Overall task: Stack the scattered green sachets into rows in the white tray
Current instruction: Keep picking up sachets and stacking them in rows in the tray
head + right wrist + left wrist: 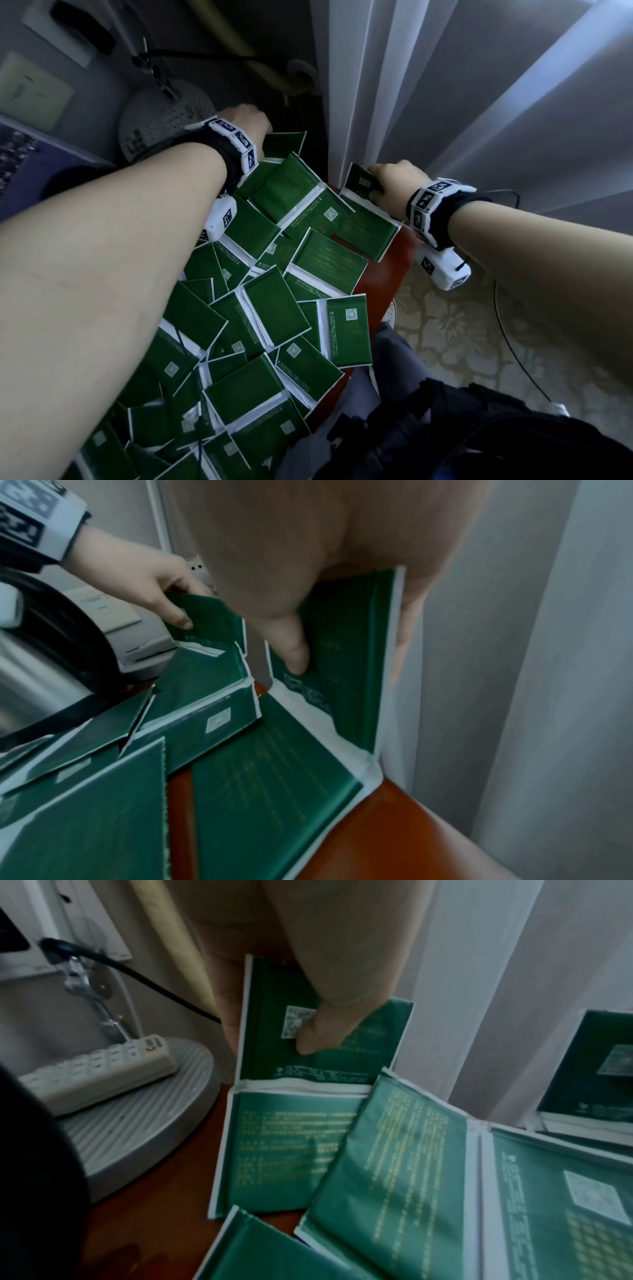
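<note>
loose sachets (pixel 267 305) against curtain (pixel 479 85)

The sachets (pixel 274 308) are showing dark green faces with white sealed edges; some are carrying a small white square code patch, others rows of pale yellow-green print. The table (pixel 387 270) under them is showing reddish brown at its right edge. The curtain (pixel 479 85) at the far right is hanging pale grey-white in folds. The wrist bands (pixel 431 202) are showing white blocks with black square markers. The floor (pixel 462 325) at the right is showing a beige, leafy pattern. The power strip (pixel 99 1069) at the far left is looking off-white.
</note>
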Demonstrator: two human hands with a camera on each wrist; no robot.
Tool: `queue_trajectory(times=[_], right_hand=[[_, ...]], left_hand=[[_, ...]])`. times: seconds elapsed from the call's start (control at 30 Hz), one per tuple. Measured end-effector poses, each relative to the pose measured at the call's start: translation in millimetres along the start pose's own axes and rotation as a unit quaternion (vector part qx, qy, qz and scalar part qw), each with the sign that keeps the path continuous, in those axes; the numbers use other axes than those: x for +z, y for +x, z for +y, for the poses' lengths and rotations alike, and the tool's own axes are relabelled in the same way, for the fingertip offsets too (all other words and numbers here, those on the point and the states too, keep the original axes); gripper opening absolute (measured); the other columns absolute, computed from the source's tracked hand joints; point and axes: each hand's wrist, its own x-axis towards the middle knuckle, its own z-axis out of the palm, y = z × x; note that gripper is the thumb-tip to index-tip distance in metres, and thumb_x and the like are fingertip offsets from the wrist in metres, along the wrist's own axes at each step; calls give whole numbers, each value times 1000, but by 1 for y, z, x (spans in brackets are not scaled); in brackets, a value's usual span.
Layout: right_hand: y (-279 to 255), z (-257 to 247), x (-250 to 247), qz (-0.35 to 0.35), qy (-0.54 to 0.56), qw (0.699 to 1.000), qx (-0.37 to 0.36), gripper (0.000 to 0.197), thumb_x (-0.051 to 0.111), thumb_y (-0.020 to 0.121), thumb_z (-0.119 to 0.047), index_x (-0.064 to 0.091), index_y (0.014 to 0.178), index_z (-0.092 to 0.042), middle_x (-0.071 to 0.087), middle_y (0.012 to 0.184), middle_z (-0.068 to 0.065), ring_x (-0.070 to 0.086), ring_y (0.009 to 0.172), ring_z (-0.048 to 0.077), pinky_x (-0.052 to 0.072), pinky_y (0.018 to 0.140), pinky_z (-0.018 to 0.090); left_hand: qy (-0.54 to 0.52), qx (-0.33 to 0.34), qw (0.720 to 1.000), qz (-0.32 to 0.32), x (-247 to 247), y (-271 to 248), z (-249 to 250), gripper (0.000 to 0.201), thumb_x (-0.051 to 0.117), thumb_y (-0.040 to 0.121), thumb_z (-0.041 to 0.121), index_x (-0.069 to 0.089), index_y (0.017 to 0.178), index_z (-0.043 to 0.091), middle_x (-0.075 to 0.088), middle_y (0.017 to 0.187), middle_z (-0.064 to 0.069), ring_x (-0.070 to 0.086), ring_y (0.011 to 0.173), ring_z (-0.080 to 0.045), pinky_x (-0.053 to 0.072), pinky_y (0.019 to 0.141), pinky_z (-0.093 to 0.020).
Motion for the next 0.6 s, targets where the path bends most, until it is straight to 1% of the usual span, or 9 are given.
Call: queue_trajectory(times=[0.07,0.1,0.13,0.2,0.27,0.4,0.47,0.53,0.6], right_hand=[[0,-1,-3,-7,-22,1000,-4,18,51,95,-13,59,110,-12,60,93,14,60,82,34,43,62,34],[0,-1,-4,-11,-27,1000,-1,19,50,94,-10,60,110,-12,60,93,14,60,82,34,42,61,33],[0,-1,-5,-13,-30,999,3,21,48,93,-7,61,109,-11,60,93,14,59,81,34,42,61,33],[-1,-1,-6,-19,-30,999,12,26,44,90,-2,62,108,-10,61,95,15,59,81,34,42,60,33],[-2,1,-7,-26,-29,999,20,31,43,88,0,62,110,-9,61,98,16,60,83,35,44,61,33],[-7,6,-5,-36,-21,998,36,38,42,87,1,61,119,-8,60,101,17,61,84,35,46,62,33],[-11,8,-1,-37,-11,999,38,44,41,87,2,59,125,-11,60,106,18,62,87,36,51,65,34],[-17,7,5,-42,-1,999,33,54,39,89,3,52,137,-16,60,115,19,62,96,38,54,72,36],[-23,7,12,-48,7,998,27,59,38,91,2,44,145,-19,58,122,20,62,102,39,54,76,37]], left_hand=[[11,3,1000,26,-2,-2,-6,24,52,88,0,70,104,3,63,98,-19,61,85,-33,41,64,-33],[10,-5,999,33,-5,-5,-6,25,50,88,-1,70,103,2,62,94,-19,58,80,-32,39,62,-32],[13,-11,999,34,-8,-7,-7,26,51,87,-2,70,105,3,63,94,-19,57,79,-32,39,62,-32],[25,-5,999,40,-10,-11,-9,32,54,85,-1,68,113,5,65,101,-20,60,86,-35,41,62,-33],[27,-2,998,50,-11,-14,-9,36,55,85,1,65,119,6,65,106,-22,62,94,-39,43,64,-34],[18,8,998,64,-15,-21,-1,46,53,88,4,58,133,14,62,116,-24,61,100,-41,42,66,-33],[18,14,998,61,-11,-23,6,51,51,90,5,54,139,19,60,122,-23,60,103,-40,41,66,-33],[20,20,998,57,-2,-26,14,49,51,91,6,55,138,20,61,122,-22,61,101,-39,41,66,-33],[17,20,998,53,10,-30,19,46,52,91,6,57,134,19,62,117,-20,62,96,-38,42,65,-33]])
